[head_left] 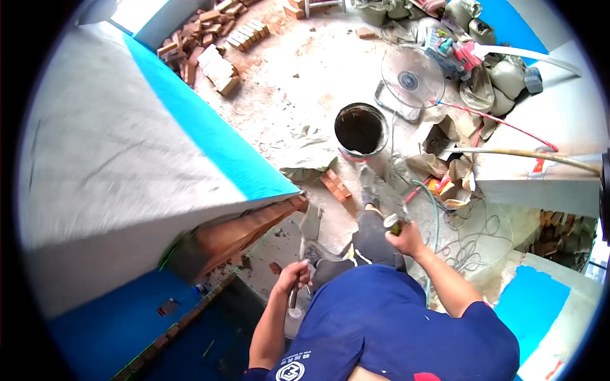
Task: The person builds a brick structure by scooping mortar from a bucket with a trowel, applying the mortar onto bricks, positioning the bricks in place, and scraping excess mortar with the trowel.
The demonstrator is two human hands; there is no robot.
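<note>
Near the bottom centre, my left hand point(294, 277) is closed around the dark handle of a tool point(293, 297), whose far end is hard to make out. To its right, my right hand point(405, 239) grips a green-and-grey handle point(393, 223); a greyish blade seems to extend up from it, blurred. A round dark bucket point(384, 129) stands ahead of both hands, its inside dark. Between bucket and hands, a few red bricks point(335, 185) lie on the floor beside a crumpled sheet point(305, 152).
A standing fan point(408, 80) is beyond the bucket at right, with sacks point(507, 77) behind it. Hoses and cables point(436, 216) run over the floor at right. Brick piles point(218, 66) lie upper left. A wall point(127, 146) with a blue band rises at left.
</note>
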